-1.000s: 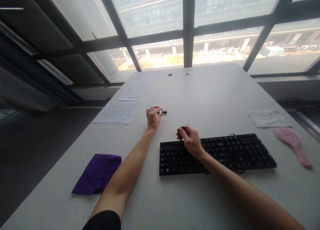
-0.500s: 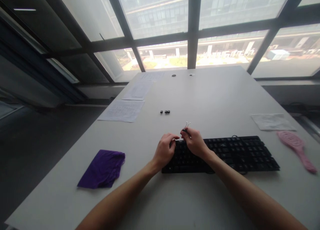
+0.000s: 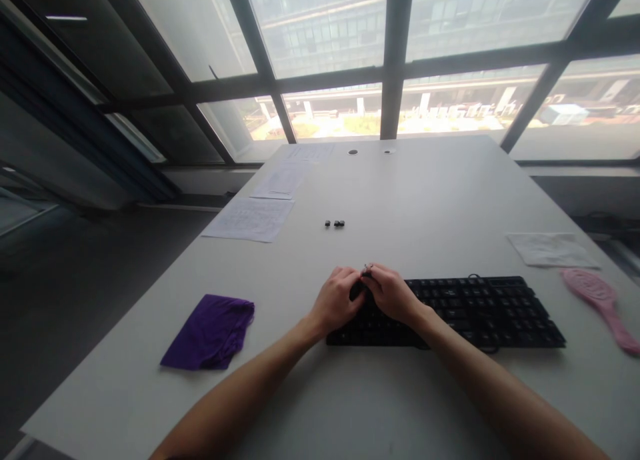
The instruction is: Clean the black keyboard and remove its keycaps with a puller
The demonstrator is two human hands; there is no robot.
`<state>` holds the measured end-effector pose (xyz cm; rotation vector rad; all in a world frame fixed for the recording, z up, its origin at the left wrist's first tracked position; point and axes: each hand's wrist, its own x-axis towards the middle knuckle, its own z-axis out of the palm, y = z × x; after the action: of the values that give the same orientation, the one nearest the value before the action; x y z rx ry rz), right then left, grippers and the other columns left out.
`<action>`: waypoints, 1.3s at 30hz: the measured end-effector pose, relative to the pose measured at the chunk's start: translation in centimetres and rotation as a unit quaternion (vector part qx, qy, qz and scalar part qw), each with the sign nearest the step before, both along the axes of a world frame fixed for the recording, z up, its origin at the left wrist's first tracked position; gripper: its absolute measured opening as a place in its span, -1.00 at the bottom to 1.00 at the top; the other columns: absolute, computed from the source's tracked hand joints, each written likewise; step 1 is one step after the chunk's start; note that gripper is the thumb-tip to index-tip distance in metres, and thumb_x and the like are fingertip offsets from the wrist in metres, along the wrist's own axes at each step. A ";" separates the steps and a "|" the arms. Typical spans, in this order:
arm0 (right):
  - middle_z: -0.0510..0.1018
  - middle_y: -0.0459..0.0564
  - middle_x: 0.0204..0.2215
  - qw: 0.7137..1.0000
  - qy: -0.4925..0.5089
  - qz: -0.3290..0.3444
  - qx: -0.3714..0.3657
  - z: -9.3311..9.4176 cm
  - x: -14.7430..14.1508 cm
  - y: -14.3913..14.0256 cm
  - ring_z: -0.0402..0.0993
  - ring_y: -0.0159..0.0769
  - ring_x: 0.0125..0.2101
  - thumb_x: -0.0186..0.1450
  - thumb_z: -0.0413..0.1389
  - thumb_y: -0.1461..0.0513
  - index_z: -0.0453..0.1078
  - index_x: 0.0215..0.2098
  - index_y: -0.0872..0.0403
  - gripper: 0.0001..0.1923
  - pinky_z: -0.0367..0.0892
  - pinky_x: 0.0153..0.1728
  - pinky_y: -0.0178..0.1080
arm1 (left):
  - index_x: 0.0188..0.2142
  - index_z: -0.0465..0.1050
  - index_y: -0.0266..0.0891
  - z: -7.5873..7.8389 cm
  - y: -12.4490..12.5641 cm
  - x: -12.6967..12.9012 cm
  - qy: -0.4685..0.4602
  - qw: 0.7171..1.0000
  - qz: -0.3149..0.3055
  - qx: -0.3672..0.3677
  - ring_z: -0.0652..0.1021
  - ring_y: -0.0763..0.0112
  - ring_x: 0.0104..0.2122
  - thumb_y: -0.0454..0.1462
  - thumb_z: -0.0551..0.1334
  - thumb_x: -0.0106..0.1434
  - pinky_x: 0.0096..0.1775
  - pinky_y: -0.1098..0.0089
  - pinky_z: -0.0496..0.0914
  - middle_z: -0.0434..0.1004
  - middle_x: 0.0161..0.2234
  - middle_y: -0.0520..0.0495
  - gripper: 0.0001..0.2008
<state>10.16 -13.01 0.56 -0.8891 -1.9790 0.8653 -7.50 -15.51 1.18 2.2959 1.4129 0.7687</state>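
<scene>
Above the left end of a black keyboard (image 3: 465,313), my two hands meet fingertip to fingertip. My right hand (image 3: 395,299) is closed on a small wire keycap puller (image 3: 368,268); only its thin wire ends and a dark part show between the fingers. My left hand (image 3: 339,299) is closed too, thumb and fingers drawn together against the puller. Whatever it pinches is hidden. Farther back on the table lie several small black keycaps (image 3: 340,224), a pair side by side and one a little to the left.
A folded purple cloth (image 3: 209,332) lies to the left on the white table (image 3: 425,207). Printed papers (image 3: 250,219) run along the left edge. At the right are a white cloth or wipe (image 3: 553,249) and a pink hairbrush (image 3: 595,297). Windows stand behind the table.
My left fingers have come up against the right fingertips and the puller. The wire ends, which stood up clear before, are now mostly covered. The whole view has shifted slightly.
</scene>
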 end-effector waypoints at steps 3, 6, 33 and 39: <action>0.47 -0.02 -0.38 1.000 0.004 0.000 0.005 -0.2 0.1 -0.1 0.36 -0.27 -0.37 0.48 -0.07 0.17 0.35 -0.37 0.02 -0.72 0.28 -0.28 -0.24 | -0.24 0.52 -0.09 0.2 0.7 0.0 -0.001 1.000 -0.014 -0.024 0.50 0.22 -0.17 -0.32 0.26 0.28 -0.11 0.23 0.42 0.54 -0.23 -0.06 -0.91; 0.51 -0.01 -0.35 0.999 0.035 -0.007 -0.014 -0.1 0.3 -0.1 0.41 -0.25 -0.33 0.46 -0.04 0.18 0.39 -0.33 0.03 -0.75 0.30 -0.24 -0.23 | -0.26 0.53 -0.09 0.1 1.0 0.2 -0.009 1.000 -0.005 -0.030 0.51 0.25 -0.19 -0.32 0.25 0.31 -0.14 0.27 0.42 0.52 -0.26 -0.05 -0.91; 0.58 -0.06 -0.43 0.988 0.071 -0.108 -0.085 0.4 0.1 0.6 0.49 -0.28 -0.43 0.44 -0.01 0.15 0.38 -0.31 0.03 -0.78 0.30 -0.33 -0.27 | -0.18 0.42 -0.09 -0.7 0.3 0.3 -0.096 0.993 0.044 0.045 0.56 0.30 -0.20 -0.34 0.26 0.32 -0.13 0.28 0.45 0.55 -0.25 0.00 -0.88; 0.63 -0.06 -0.39 0.988 0.065 -0.096 -0.099 0.2 0.1 0.6 0.52 -0.28 -0.40 0.45 -0.02 0.14 0.37 -0.27 0.02 -0.80 0.30 -0.31 -0.27 | -0.19 0.43 -0.11 -0.9 0.4 0.2 -0.148 0.986 0.070 0.030 0.58 0.36 -0.22 -0.39 0.29 0.26 -0.13 0.33 0.46 0.58 -0.26 0.05 -0.83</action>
<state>10.22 -12.40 0.78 -1.0896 -1.6848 0.9935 -7.34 -15.14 0.32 2.0353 1.4376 1.1556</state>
